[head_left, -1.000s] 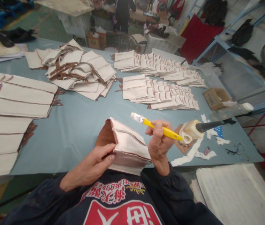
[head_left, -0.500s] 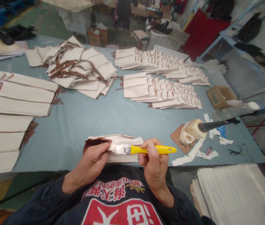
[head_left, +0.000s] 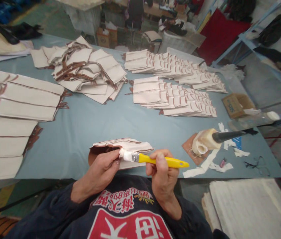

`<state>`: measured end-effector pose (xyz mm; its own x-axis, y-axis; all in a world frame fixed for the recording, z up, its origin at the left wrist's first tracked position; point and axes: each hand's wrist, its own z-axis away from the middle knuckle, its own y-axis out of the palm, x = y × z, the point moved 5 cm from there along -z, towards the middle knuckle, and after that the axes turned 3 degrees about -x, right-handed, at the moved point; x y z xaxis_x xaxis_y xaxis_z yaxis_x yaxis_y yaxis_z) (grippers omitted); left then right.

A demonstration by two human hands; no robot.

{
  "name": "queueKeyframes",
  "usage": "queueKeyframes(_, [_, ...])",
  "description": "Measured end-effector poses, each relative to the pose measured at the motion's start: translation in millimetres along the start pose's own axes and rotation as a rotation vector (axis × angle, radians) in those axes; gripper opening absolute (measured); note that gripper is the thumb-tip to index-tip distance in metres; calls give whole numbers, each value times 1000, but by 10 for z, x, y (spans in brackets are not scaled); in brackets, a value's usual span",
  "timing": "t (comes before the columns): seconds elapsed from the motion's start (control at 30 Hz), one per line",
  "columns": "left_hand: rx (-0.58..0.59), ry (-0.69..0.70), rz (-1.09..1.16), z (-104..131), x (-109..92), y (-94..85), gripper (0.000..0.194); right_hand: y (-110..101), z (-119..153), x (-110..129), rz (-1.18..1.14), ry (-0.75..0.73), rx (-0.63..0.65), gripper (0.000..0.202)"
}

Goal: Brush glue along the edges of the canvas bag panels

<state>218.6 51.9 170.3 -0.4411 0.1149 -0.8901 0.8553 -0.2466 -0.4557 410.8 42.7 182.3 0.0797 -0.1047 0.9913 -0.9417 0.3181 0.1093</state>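
At the table's front edge lies a cream fabric piece (head_left: 136,145) with a brown lining showing at its left end. My left hand (head_left: 100,171) pinches its edge near the opening. A brush (head_left: 165,161) with a yellow handle is gripped in my right hand (head_left: 164,176), its white-coated bristles pointing left and touching the piece beside my left fingertips. To the right, a glue-stained cream container (head_left: 205,142) with a black handle sticking out stands on a brown square.
Overlapping cream pieces (head_left: 150,93) lie in rows at the back, with more stacked pieces (head_left: 18,96) at left. A loose heap (head_left: 88,69) sits between them. White strips (head_left: 202,168), a cardboard box (head_left: 237,104) and a clear bottle (head_left: 257,120) are at right.
The camera view has shifted slightly. My left hand and the fabric piece's open end have lifted and tilted a little, while the bristles stay at my left fingertips.
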Motion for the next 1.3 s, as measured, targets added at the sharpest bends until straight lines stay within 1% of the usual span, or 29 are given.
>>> queueKeyframes(0.07, [11, -35, 30, -23, -10, 4, 22, 26, 10, 7, 13, 8, 11, 32])
queueKeyframes(0.17, [40, -91, 88, -52, -12, 14, 21, 41, -26, 59, 25, -44, -27, 33])
queueKeyframes(0.23, [49, -153, 182, -69, 8, 17, 21, 68, -87, 79, 19, -46, 11, 32])
queueKeyframes(0.3, [66, -254, 355, -82, 44, 28, 23, 69, -168, 95, -4, -30, 46, 32])
queueKeyframes(0.43, [142, -508, 751, -100, 95, 77, 39, -73, -336, 190, -52, -83, -34, 28])
queueKeyframes(0.5, [157, -574, 862, -119, 83, 74, 43, -118, -381, 245, -57, -116, -17, 27])
queueKeyframes(0.57, [181, -588, 924, -139, 49, 67, 42, -119, -389, 275, -63, -128, 50, 28])
queueKeyframes(0.67, [247, -581, 969, -141, -10, 78, 43, -67, -361, 263, -52, -159, 158, 28])
queueKeyframes(0.73, [276, -588, 979, -125, -31, 94, 45, -18, -346, 245, 7, -243, 214, 25])
queueKeyframes(0.8, [273, -607, 977, -113, -33, 107, 46, 22, -339, 243, 75, -360, 254, 20])
queueKeyframes(0.87, [258, -626, 975, -114, -30, 115, 44, 20, -337, 267, 104, -463, 248, 18])
queueKeyframes(0.93, [255, -634, 982, -125, -31, 123, 43, -25, -334, 305, 79, -523, 206, 18])
queueKeyframes(1.0, [263, -632, 996, -137, -33, 129, 42, -64, -323, 325, 45, -537, 197, 18])
queueKeyframes(1.1, [273, -609, 1003, -144, -31, 126, 44, -34, -300, 291, 92, -509, 306, 15])
queueKeyframes(1.13, [275, -603, 1000, -145, -29, 123, 44, -27, -296, 275, 120, -504, 319, 15])
queueKeyframes(1.2, [274, -601, 994, -147, -23, 116, 45, -42, -296, 263, 136, -516, 274, 14])
queueKeyframes(1.27, [274, -599, 990, -157, -25, 110, 46, -61, -290, 268, 102, -541, 223, 13])
queueKeyframes(1.3, [277, -593, 990, -164, -30, 108, 46, -50, -284, 266, 94, -548, 235, 13])
